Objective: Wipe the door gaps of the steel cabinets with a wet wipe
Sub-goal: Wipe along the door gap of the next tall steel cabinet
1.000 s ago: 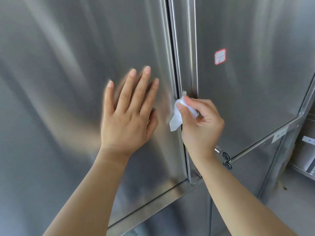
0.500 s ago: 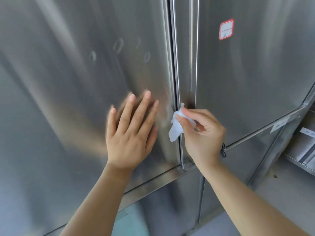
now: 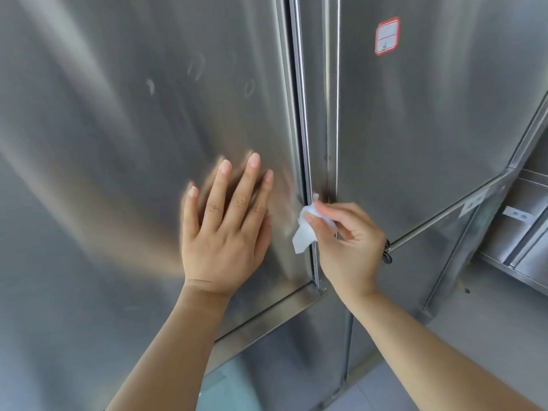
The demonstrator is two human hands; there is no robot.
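Observation:
Two steel cabinet doors fill the view, the left door [image 3: 118,143] and the right door [image 3: 430,114], with a dark vertical gap [image 3: 302,114] between them. My right hand [image 3: 347,247] pinches a crumpled white wet wipe [image 3: 305,229] and presses it into the gap, near the lower end of the doors. My left hand [image 3: 225,229] lies flat on the left door, fingers spread and pointing up, just left of the gap. Faint fingerprint marks [image 3: 195,66] show on the left door above that hand.
A red-bordered sticker [image 3: 387,35] sits high on the right door. A dark lock or key piece [image 3: 387,256] hangs by my right wrist. A steel ledge [image 3: 281,312] runs under the doors, with lower cabinet panels [image 3: 296,366] beneath. More steel units [image 3: 516,232] stand at the right.
Both hands have slid down along the doors, the wipe moving down the gap towards the lower edge. Fingerprint marks now show where my left hand rested before.

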